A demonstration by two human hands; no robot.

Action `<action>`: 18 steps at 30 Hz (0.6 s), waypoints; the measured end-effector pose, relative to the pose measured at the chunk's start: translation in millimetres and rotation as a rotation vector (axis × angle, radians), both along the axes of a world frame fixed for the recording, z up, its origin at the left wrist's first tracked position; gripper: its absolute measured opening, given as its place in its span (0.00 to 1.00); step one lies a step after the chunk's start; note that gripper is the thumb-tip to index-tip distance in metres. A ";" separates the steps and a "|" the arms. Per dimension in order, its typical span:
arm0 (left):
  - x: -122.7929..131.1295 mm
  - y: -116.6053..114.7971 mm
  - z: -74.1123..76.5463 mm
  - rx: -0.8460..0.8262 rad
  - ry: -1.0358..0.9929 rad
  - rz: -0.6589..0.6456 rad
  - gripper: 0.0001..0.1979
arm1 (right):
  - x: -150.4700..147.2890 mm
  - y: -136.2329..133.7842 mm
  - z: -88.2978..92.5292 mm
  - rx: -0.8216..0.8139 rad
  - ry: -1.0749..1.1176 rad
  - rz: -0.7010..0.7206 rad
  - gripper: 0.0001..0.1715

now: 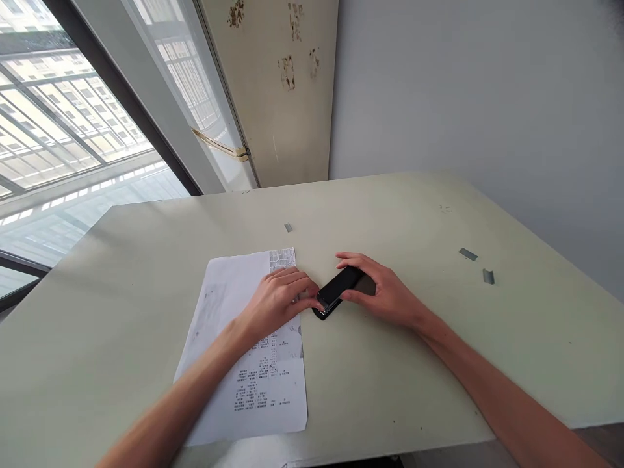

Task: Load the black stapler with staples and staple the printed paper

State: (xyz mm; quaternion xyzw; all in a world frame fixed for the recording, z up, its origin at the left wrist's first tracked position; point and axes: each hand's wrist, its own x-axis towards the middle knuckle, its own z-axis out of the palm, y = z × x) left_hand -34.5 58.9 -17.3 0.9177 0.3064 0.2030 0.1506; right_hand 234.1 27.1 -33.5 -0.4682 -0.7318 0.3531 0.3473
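Observation:
A black smartphone (336,288) lies slantwise just right of the paper, its dark face up. Under its near end a second dark piece, looking like a phone case (322,315), sticks out along the edge. My right hand (383,289) grips the phone's far end between thumb and fingers. At the near left corner my left hand (287,292) has its thumb and fingers closed on the edge; whether they hold the phone or the dark piece below is hidden.
Beneath my left forearm lies a printed sheet of paper (238,416) on the pale table (390,383). Small grey strips (468,254) are on the table's right side and another scrap (288,227) near the back. Windows stand left, a wall (463,97) right.

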 end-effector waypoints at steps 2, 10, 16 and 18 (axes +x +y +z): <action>0.5 -1.6 -0.8 0.028 -0.003 -0.004 0.19 | -0.8 1.2 -0.2 0.011 0.022 -0.021 0.23; -21.3 12.4 9.5 -0.004 -0.010 0.045 0.16 | -1.9 3.3 1.9 0.099 0.048 -0.039 0.17; -56.7 51.7 1.6 0.072 0.145 0.452 0.21 | -0.4 1.7 3.6 0.045 -0.021 -0.071 0.16; -61.6 56.7 -5.4 0.080 0.166 0.494 0.21 | -1.0 0.5 4.2 0.035 -0.021 -0.078 0.16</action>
